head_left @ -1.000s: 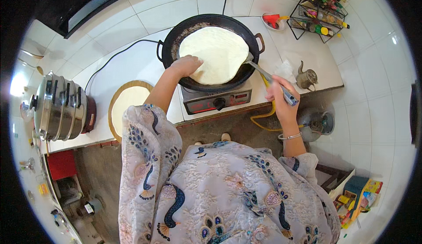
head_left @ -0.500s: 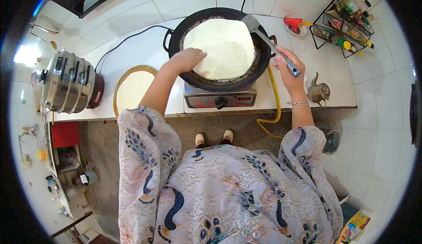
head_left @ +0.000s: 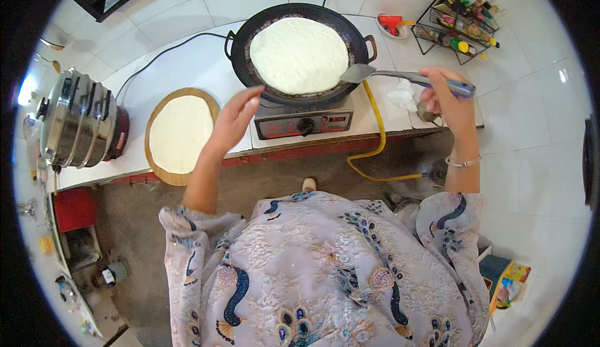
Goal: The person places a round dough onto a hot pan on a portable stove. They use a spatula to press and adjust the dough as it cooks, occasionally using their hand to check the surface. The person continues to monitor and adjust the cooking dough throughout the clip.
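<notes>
A pale round of dough [head_left: 299, 55] lies flat in a black two-handled wok [head_left: 357, 45]. The wok sits on a gas stove [head_left: 275, 125] with a front knob. My right hand [head_left: 449, 100] grips the handle of a metal spatula [head_left: 400, 74], off to the right of the wok. Its blade overlaps the wok's lower right, beside the dough's edge. Near the wok's lower left rim is my left hand [head_left: 237, 119], fingers stretched out and holding nothing. To its left, a second dough round [head_left: 181, 134] rests on a round wooden board [head_left: 152, 150].
A stacked metal steamer [head_left: 74, 119] stands at the far left. On the right are a bowl with a red item [head_left: 391, 24], a wire rack of bottles [head_left: 431, 19] and crumpled white paper [head_left: 403, 95]. A yellow hose [head_left: 375, 112] hangs over the counter's front edge.
My left hand has come off the dough, back toward the wok's near left rim. The spatula has swung from the wok's upper right to its lower right, and my right hand has moved outward.
</notes>
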Demonstrator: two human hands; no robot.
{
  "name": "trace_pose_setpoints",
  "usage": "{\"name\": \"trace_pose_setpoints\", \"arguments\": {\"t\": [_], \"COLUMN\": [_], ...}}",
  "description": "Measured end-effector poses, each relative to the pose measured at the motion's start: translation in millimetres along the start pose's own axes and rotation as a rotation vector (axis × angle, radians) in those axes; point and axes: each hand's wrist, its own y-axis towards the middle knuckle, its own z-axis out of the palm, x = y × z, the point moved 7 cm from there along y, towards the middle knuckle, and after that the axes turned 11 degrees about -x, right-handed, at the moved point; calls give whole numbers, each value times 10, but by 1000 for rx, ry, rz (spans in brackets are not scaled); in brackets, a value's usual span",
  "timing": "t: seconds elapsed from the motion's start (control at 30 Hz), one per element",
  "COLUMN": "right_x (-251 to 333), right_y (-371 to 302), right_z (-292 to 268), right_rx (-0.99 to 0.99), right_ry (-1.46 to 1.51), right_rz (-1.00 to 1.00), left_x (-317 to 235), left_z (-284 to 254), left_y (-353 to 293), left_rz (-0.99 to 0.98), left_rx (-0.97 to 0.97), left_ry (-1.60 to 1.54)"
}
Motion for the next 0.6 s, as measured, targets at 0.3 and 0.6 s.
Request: {"name": "trace_pose_setpoints", "arguments": {"t": [0.3,0.6], "right_x": [406,328], "right_y": [35,-424], "right_z": [761,864], "right_rx": [75,-29], "right_ry": [-341,-83], "right_rz": [18,131], "left_x": [1090,1064], "left_z": [-605,-904], "left_y": [-1019,-931], "left_rz": [-449,-453], "left_rx": [-205,-214], "left_ry": [-394,-463]}}
